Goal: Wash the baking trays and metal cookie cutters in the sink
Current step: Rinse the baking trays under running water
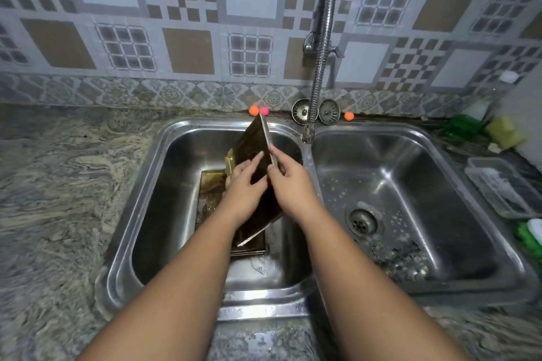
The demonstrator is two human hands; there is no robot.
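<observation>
Leaning over the stainless steel sink (164, 138), a dark rectangular baking tray (254, 141) is gripped by the right hand (293, 184) and pressed by the seemingly flat left hand (243, 188).

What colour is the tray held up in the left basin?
The tray is dark brown with a pale rim; head view.
</observation>
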